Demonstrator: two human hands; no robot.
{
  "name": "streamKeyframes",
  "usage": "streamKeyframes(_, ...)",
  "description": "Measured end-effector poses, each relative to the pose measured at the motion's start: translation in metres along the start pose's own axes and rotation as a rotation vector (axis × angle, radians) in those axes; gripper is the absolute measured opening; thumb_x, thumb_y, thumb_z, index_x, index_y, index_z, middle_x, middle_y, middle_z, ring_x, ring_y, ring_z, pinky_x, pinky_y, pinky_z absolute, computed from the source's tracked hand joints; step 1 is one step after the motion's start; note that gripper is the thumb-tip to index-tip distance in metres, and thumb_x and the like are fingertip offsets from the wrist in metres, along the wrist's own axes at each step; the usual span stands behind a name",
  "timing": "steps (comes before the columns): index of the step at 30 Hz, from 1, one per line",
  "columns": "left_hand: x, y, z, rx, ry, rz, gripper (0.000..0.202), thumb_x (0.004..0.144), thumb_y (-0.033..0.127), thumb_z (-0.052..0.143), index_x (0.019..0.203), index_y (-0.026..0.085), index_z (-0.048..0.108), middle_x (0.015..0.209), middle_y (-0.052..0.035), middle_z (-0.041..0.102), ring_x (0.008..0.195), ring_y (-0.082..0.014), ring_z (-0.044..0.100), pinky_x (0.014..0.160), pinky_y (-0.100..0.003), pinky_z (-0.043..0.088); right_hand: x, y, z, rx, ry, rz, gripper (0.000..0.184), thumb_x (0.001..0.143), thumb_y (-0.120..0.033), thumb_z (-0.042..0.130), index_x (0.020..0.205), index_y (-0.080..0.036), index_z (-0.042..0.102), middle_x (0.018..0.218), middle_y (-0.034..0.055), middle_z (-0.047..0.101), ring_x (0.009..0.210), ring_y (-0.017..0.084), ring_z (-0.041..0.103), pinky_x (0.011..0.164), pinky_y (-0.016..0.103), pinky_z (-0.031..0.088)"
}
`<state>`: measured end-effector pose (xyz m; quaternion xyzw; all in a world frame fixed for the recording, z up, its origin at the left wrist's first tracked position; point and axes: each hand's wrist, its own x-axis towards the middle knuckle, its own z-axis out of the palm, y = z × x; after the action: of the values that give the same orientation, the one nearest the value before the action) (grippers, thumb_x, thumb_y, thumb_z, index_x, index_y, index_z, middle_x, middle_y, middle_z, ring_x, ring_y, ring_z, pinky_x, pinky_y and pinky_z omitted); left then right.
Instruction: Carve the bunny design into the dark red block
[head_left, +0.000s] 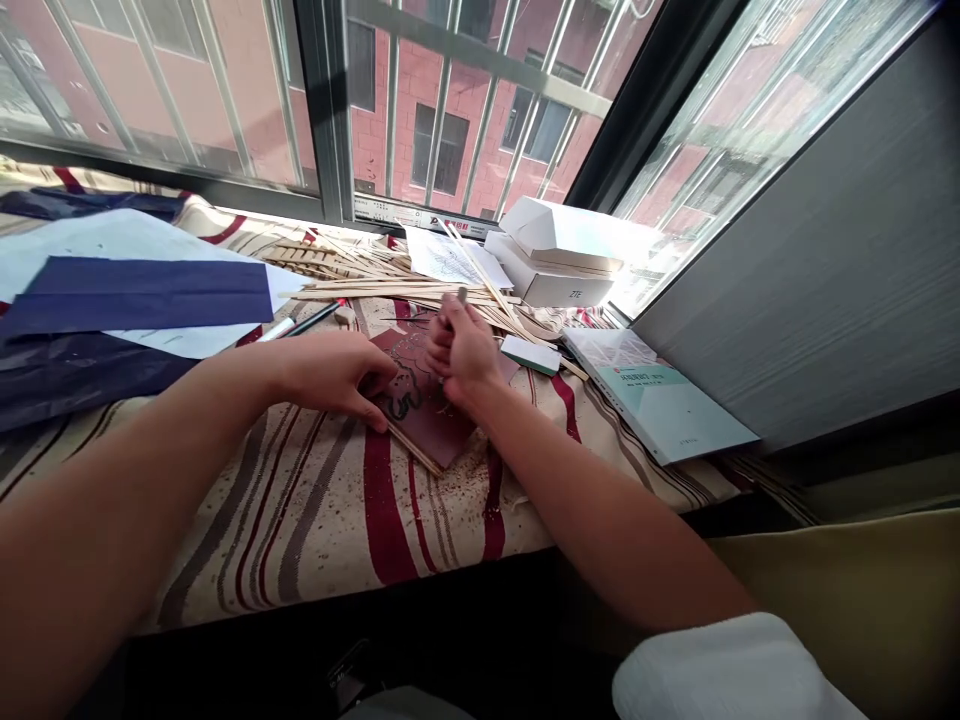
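The right hand (461, 352) is closed into a tight fist around a small tool with a dark tip (463, 295), which pokes out above the fingers; the hand hides most of it, so its exact kind cannot be told. The fist sits over the far part of a dark maroon board (442, 435), which has a cartoon-like figure (401, 392) drawn in black near its left edge. The left hand (330, 378) lies half open beside that figure, its curved fingers (379, 395) resting on the board's edge and holding nothing that can be clearly made out. A thin wooden strip (412, 450) runs out from under the board's near edge. Pale shavings (510, 500) are scattered on the striped red-and-cream cloth (322, 530) around the board, which suggests some cutting or scraping has been done. Beyond the board lies a loose pile of long wooden strips (375, 285), seemingly not joined into anything, and a sheet of paper with line drawings (450, 255). To the board's right are a small green-and-white block (531, 354), a pale blue book (652, 395) and a white ZTE box (551, 285); to its left are two pens (304, 322) and a navy paper sheet (135, 295) on white paper (112, 240), lying flat and apparently unworked.
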<state>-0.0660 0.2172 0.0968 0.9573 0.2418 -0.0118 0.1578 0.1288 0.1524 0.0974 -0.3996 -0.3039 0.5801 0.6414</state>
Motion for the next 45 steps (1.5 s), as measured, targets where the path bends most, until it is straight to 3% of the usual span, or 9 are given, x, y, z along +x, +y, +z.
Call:
streamKeyframes(2, -0.001, 0.000, -0.001, -0.003, -0.001, 0.017, 0.048, 0.085, 0.053, 0.096, 0.071, 0.027, 0.058, 0.064, 0.0033, 0.067, 0.059, -0.0184, 0.057, 0.059, -0.035, 0.033, 0.005, -0.009, -0.009, -0.022, 0.024, -0.055, 0.053, 0.126, -0.039, 0.061, 0.080, -0.027, 0.037, 0.054, -0.0145, 0.029, 0.043, 0.006, 0.017, 0.039, 0.017, 0.013)
streamKeyframes(4, -0.002, 0.000, -0.002, -0.006, -0.012, 0.019, 0.047, 0.086, 0.053, 0.096, 0.073, 0.027, 0.059, 0.066, 0.0030, 0.069, 0.060, -0.0185, 0.058, 0.060, -0.035, 0.033, 0.010, -0.016, -0.017, -0.045, 0.030, -0.074, 0.057, 0.124, -0.049, 0.065, 0.079, -0.027, 0.038, 0.054, -0.0138, 0.029, 0.044, 0.007, 0.018, 0.039, 0.017, 0.015)
streamKeyframes(8, -0.002, 0.002, -0.003, -0.018, -0.036, -0.012, 0.044, 0.086, 0.052, 0.096, 0.075, 0.027, 0.061, 0.066, 0.0032, 0.069, 0.060, -0.0186, 0.058, 0.060, -0.036, 0.033, 0.011, -0.017, -0.019, -0.102, -0.080, -0.073, 0.065, 0.115, -0.068, 0.073, 0.077, -0.027, 0.042, 0.056, -0.0112, 0.037, 0.046, 0.008, 0.027, 0.041, 0.018, 0.025)
streamKeyframes(14, -0.002, 0.003, -0.001, -0.006, -0.007, 0.025, 0.046, 0.085, 0.052, 0.097, 0.072, 0.027, 0.061, 0.064, 0.0037, 0.066, 0.056, -0.0178, 0.054, 0.058, -0.037, 0.031, 0.005, -0.008, -0.014, -0.153, -0.161, -0.099, 0.061, 0.111, -0.067, 0.082, 0.080, -0.027, 0.048, 0.057, -0.0126, 0.035, 0.047, 0.007, 0.019, 0.041, 0.019, 0.016)
streamKeyframes(23, 0.001, 0.010, -0.003, 0.055, -0.066, -0.043, 0.043, 0.088, 0.054, 0.096, 0.076, 0.027, 0.065, 0.069, 0.0015, 0.072, 0.061, -0.0204, 0.058, 0.062, -0.037, 0.030, 0.003, -0.008, -0.007, -0.132, -0.121, -0.107, 0.066, 0.111, -0.065, 0.083, 0.082, -0.030, 0.036, 0.059, -0.0136, 0.030, 0.047, 0.007, 0.018, 0.041, 0.022, 0.012)
streamKeyframes(31, 0.005, 0.019, -0.004, 0.082, -0.095, -0.106, 0.048, 0.084, 0.056, 0.102, 0.077, 0.028, 0.064, 0.067, 0.0016, 0.069, 0.062, -0.0216, 0.058, 0.064, -0.037, 0.031, 0.007, 0.002, -0.004, -0.151, -0.071, -0.190, 0.066, 0.105, -0.066, 0.090, 0.084, -0.029, 0.040, 0.060, -0.0131, 0.036, 0.051, 0.007, 0.022, 0.044, 0.022, 0.016)
streamKeyframes(37, 0.005, 0.017, -0.001, 0.121, -0.055, -0.063, 0.045, 0.086, 0.059, 0.099, 0.077, 0.027, 0.069, 0.063, 0.0024, 0.066, 0.057, -0.0196, 0.053, 0.060, -0.037, 0.030, 0.009, 0.007, 0.002, -0.162, -0.089, -0.168, 0.062, 0.111, -0.060, 0.085, 0.083, -0.029, 0.039, 0.057, -0.0135, 0.034, 0.050, 0.007, 0.019, 0.044, 0.021, 0.016)
streamKeyframes(43, 0.008, 0.016, -0.001, 0.109, -0.054, -0.027, 0.049, 0.083, 0.062, 0.099, 0.073, 0.028, 0.066, 0.063, 0.0028, 0.068, 0.058, -0.0197, 0.056, 0.060, -0.036, 0.032, 0.019, 0.008, 0.005, -0.108, 0.081, -0.090, 0.054, 0.119, -0.042, 0.078, 0.086, -0.029, 0.038, 0.056, -0.0156, 0.028, 0.046, 0.005, 0.019, 0.042, 0.019, 0.016)
streamKeyframes(45, 0.009, 0.019, -0.002, 0.137, -0.064, -0.061, 0.049, 0.081, 0.060, 0.100, 0.072, 0.027, 0.065, 0.063, 0.0024, 0.068, 0.058, -0.0201, 0.055, 0.060, -0.037, 0.032, 0.018, 0.007, 0.004, -0.128, -0.014, -0.032, 0.054, 0.118, -0.045, 0.078, 0.086, -0.029, 0.038, 0.057, -0.0156, 0.028, 0.045, 0.005, 0.017, 0.042, 0.019, 0.013)
